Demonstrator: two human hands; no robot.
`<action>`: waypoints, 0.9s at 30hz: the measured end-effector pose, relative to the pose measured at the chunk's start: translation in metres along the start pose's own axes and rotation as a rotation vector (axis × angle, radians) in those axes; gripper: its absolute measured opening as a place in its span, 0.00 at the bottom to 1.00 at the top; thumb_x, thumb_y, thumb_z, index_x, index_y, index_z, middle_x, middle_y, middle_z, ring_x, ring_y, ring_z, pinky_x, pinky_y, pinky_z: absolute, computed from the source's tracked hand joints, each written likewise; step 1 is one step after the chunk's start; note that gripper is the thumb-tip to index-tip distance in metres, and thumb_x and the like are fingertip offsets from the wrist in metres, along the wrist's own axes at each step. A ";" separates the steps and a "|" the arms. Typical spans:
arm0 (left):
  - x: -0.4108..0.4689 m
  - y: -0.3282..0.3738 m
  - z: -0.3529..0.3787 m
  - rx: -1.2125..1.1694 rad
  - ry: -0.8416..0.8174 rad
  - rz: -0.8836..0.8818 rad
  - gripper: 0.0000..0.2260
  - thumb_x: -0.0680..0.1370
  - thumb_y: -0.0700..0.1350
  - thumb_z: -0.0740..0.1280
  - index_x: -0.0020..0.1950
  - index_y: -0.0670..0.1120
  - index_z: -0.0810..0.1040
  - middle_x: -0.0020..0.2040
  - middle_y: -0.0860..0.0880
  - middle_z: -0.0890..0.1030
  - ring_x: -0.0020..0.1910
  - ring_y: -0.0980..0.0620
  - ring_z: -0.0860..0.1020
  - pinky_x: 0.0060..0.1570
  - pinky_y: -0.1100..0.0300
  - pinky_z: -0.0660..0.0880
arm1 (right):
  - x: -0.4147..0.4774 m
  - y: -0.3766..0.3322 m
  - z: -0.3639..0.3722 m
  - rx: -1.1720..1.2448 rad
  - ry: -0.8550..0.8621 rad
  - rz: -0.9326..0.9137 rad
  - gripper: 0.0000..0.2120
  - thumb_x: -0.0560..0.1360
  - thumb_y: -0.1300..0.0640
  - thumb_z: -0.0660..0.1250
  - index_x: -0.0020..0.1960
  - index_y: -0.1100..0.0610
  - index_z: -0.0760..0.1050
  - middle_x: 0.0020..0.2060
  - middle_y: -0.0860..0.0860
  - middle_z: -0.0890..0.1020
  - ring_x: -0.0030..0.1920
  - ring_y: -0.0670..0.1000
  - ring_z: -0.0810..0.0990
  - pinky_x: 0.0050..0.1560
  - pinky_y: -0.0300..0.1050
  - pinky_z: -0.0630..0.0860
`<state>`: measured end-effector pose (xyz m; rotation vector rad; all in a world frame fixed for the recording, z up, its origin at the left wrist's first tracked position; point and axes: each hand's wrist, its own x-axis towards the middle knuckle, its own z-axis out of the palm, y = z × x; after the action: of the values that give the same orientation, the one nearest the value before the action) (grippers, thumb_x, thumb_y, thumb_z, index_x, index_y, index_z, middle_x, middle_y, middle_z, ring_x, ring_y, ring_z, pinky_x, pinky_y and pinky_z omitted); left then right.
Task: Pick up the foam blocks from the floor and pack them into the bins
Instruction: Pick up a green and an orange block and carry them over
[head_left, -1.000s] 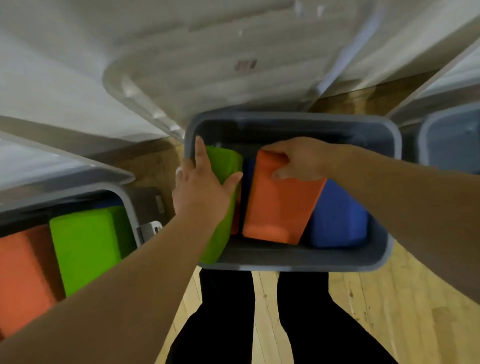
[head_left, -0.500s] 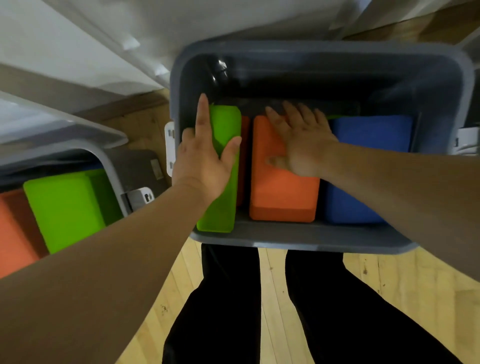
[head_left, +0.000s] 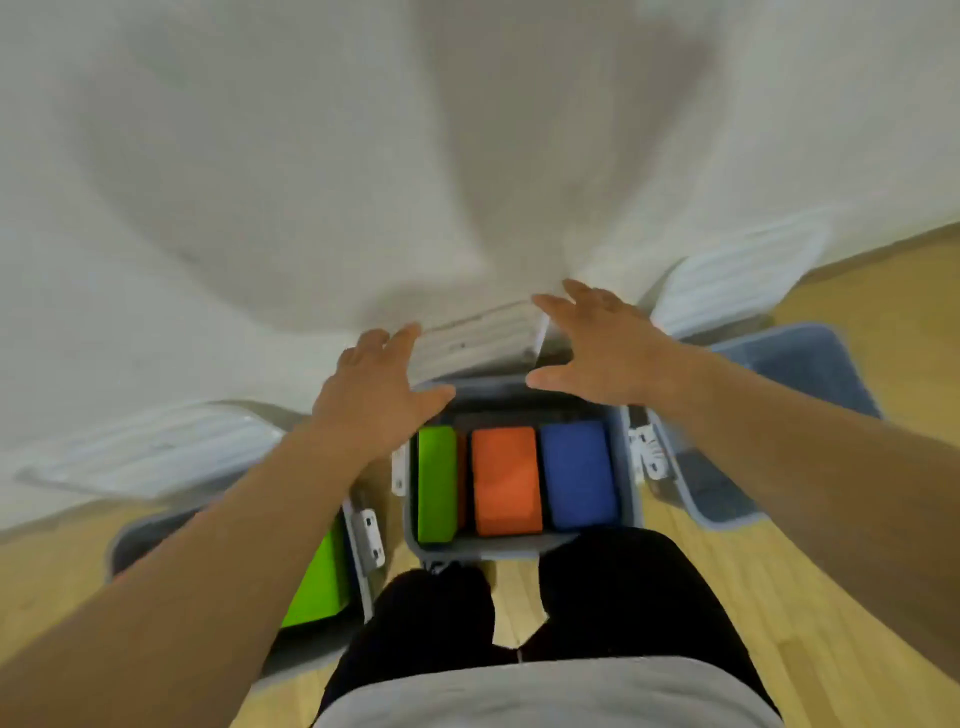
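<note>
In the centre of the frame a grey bin stands on the wooden floor and holds three foam blocks side by side: a green block on edge at the left, an orange block in the middle and a blue block at the right. The left grip hovers over the bin's upper left corner, fingers spread and holding nothing. The right grip is spread above the far rim, also bare. Just above them a white lid leans; whether the fingertips touch it is lost in blur. At lower left, a second bin holds another green block.
</note>
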<state>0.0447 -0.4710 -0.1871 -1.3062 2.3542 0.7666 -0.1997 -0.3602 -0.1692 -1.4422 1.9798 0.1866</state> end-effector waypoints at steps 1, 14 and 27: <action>-0.017 0.015 -0.041 0.007 0.021 0.043 0.40 0.77 0.67 0.66 0.83 0.58 0.52 0.79 0.46 0.59 0.76 0.40 0.61 0.72 0.44 0.65 | -0.026 -0.009 -0.038 -0.002 0.040 -0.016 0.48 0.72 0.27 0.65 0.82 0.40 0.44 0.83 0.51 0.47 0.82 0.58 0.49 0.79 0.62 0.54; -0.200 0.191 -0.370 0.245 0.565 0.443 0.39 0.76 0.70 0.65 0.82 0.61 0.53 0.81 0.53 0.58 0.79 0.48 0.59 0.74 0.47 0.63 | -0.283 -0.057 -0.337 -0.050 0.576 -0.046 0.47 0.73 0.30 0.68 0.82 0.39 0.45 0.82 0.45 0.50 0.81 0.52 0.53 0.78 0.53 0.58; -0.273 0.364 -0.387 0.150 0.692 0.295 0.38 0.74 0.70 0.66 0.81 0.63 0.56 0.79 0.56 0.61 0.77 0.53 0.64 0.74 0.52 0.63 | -0.397 0.089 -0.458 -0.233 0.679 -0.161 0.49 0.72 0.29 0.69 0.82 0.40 0.46 0.82 0.46 0.51 0.80 0.53 0.56 0.78 0.55 0.60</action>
<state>-0.1377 -0.3653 0.3717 -1.3210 3.1225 0.2014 -0.4108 -0.2319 0.3911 -1.9990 2.4069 -0.1779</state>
